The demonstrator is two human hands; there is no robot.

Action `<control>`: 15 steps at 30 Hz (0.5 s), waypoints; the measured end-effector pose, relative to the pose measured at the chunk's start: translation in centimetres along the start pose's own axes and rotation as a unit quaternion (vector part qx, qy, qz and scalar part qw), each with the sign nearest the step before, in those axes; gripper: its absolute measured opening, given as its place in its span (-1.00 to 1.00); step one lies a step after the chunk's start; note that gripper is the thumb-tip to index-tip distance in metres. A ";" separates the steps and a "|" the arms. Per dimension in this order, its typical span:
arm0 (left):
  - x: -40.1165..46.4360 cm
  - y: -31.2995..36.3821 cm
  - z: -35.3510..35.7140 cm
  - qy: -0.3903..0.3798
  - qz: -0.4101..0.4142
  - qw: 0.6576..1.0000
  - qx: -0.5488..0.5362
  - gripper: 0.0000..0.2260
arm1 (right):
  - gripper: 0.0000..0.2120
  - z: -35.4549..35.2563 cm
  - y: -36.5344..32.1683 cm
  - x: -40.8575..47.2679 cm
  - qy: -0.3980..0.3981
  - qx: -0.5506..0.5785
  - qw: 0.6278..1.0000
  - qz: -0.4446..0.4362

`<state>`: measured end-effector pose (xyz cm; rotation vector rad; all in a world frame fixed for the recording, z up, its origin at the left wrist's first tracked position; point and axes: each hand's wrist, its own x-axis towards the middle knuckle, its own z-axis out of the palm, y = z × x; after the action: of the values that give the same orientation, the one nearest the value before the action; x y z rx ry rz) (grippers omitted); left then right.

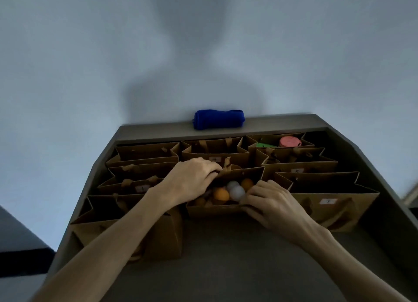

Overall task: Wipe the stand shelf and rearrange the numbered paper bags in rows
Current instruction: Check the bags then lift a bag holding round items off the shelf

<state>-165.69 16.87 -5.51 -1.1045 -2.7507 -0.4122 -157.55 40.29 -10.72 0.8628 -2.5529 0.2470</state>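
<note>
Both my hands grip the middle paper bag (228, 207) (orange and white balls inside) on the stand shelf (226, 256): left hand (192, 179) pinches its far rim, right hand (273, 202) clamps its near rim. A blue cloth (219, 119) lies on the back ledge.

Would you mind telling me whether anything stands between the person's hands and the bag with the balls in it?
Nothing visible does. The left hand already grips the far rim and handle of the bag of balls, and the right hand holds its near rim. Other paper bags crowd it on the left, right and behind.
</note>
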 end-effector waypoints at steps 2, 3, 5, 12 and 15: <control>-0.5 0.4 0.1 0.018 0.004 1.000 -0.019 -0.71 | -0.80 0.2 -0.2 -0.5 0.006 -0.001 1.000 -0.007; -0.6 0.4 0.2 0.021 0.003 0.999 -0.025 -0.71 | -0.79 0.2 -0.3 -0.6 0.008 -0.002 1.000 -0.008; -0.6 0.3 0.1 0.021 -0.007 0.999 -0.033 -0.70 | -0.79 0.2 -0.4 -0.5 0.009 -0.003 1.000 -0.008; -1.4 -0.1 -0.8 0.051 -0.019 0.995 -0.079 -0.68 | -0.78 -0.4 0.0 0.6 0.040 0.050 0.998 0.025; -2.2 0.0 -1.4 0.033 -0.023 0.993 -0.107 -0.68 | -0.76 -1.0 -0.1 0.5 0.064 0.062 0.996 0.024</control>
<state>-164.08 15.00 -4.68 -1.0516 -2.7268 -0.7520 -157.50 40.18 -9.62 0.8042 -2.4617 0.4635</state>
